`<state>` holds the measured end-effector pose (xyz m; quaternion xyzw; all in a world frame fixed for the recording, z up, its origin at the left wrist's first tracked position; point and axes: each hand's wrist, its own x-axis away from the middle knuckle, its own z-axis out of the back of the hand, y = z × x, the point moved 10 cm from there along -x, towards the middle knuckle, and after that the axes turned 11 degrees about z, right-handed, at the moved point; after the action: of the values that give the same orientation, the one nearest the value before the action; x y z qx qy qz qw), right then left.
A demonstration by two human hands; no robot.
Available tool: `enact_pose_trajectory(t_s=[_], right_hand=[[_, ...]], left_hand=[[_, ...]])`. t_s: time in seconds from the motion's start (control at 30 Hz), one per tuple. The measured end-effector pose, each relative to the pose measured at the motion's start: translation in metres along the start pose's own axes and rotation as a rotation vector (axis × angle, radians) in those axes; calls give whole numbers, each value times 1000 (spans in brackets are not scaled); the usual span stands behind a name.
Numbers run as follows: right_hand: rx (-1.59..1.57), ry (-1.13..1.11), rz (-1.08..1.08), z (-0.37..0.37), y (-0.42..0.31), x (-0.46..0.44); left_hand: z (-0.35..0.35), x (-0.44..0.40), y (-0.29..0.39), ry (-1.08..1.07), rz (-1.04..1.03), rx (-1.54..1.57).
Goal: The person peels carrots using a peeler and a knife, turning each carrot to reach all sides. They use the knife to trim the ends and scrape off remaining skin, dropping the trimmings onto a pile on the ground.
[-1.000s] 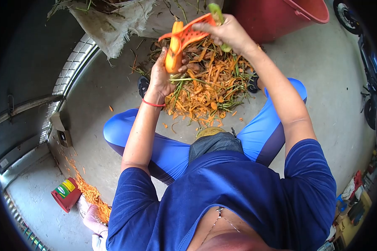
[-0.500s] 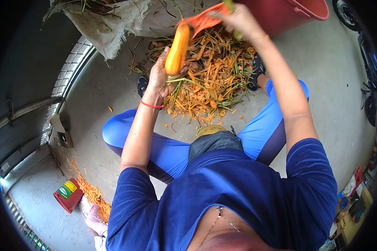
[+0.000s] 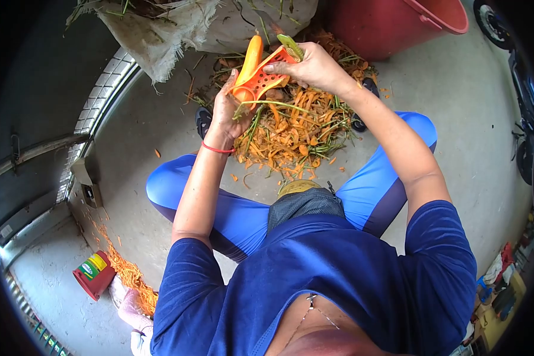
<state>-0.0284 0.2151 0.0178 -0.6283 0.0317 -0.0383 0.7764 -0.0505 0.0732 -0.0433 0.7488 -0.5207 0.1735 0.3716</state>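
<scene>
My left hand [image 3: 230, 111] is wrapped round the lower end of a peeled orange carrot [image 3: 252, 58], which stands nearly upright. In my right hand [image 3: 314, 66] is an orange perforated peeler [image 3: 271, 76], its near end lying against the carrot's lower part by my left fingers. A green piece [image 3: 291, 47] shows at the top of my right hand. Thin green stems stick out beside my left hand. Under both hands lies a pile of orange peelings [image 3: 291, 133] mixed with green stems.
A whitish woven sack [image 3: 225, 26] with stems on it lies at the top. A large red tub [image 3: 374, 29] stands at the upper right. At the lower left are a small red bucket [image 3: 95, 276], orange shreds [image 3: 130, 276] and part of another person in pink.
The peeler has gone up off the carrot's top and come down to its lower end with my right hand. The carrot stays in my left hand.
</scene>
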Motion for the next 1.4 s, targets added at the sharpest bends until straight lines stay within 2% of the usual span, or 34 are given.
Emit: enact_pose_trajectory(t_s=[0.13,0.2,0.23,0.27,0.33,0.37,0.4,0.43,0.5,0.53,0.57,0.6,0.63,0.67,0.73,0.77,0.83,0.87,0.93,1.0,1.1,1.2,1.23,1.33,1.4], right_hand=[[-25,-41,-36,13,4,-5],[124,60,-57,50,28,-13],[94,181,-17,79,35,-19],[59,302,29,110,43,-25],[409,362,95,170,72,-30],[475,341,27,185,106,-29],[473,277,-62,163,92,-19],[466,182,-168,148,130,-19],[508,4,-240,97,190,-9],[334,50,-292,73,204,4],[368,22,-395,61,255,9],[312,74,-475,46,269,21],[351,79,-483,36,264,28],[399,65,-538,27,285,30],[584,-9,-506,16,288,24],[591,64,-400,21,280,22],[562,178,-200,30,219,13],[438,227,-108,31,154,13],[393,217,14,23,77,15],[408,164,203,14,16,23],[481,-12,-52,13,-3,31],[525,-42,-106,20,4,32],[502,-29,-43,20,8,29],[490,-65,-32,14,20,22],[500,-79,-40,13,29,20]], left_hand=[[2,-9,-12,-124,112,-43],[12,-14,-19,-165,187,-37],[8,-8,-16,-95,166,-78],[5,-5,-19,-161,177,-86],[-2,-2,-20,-306,188,-109],[-2,5,-15,-215,157,-211],[3,5,-10,-162,108,-291],[9,5,-5,-108,52,-364],[21,7,2,0,-51,-511],[23,9,2,31,-62,-573],[26,12,3,62,-78,-636],[31,13,6,99,-95,-694],[37,10,6,74,-94,-706],[38,13,11,120,-154,-720],[37,11,20,96,-314,-860],[44,10,20,117,-310,-871],[39,13,19,132,-300,-896],[32,13,23,159,-302,-940],[25,21,28,226,-291,-1030],[19,17,26,184,-313,-949],[-2,17,20,84,-326,-855],[-7,16,13,65,-304,-874],[-14,18,13,58,-350,-928],[-14,13,13,72,-367,-935],[-15,12,10,59,-314,-890]])
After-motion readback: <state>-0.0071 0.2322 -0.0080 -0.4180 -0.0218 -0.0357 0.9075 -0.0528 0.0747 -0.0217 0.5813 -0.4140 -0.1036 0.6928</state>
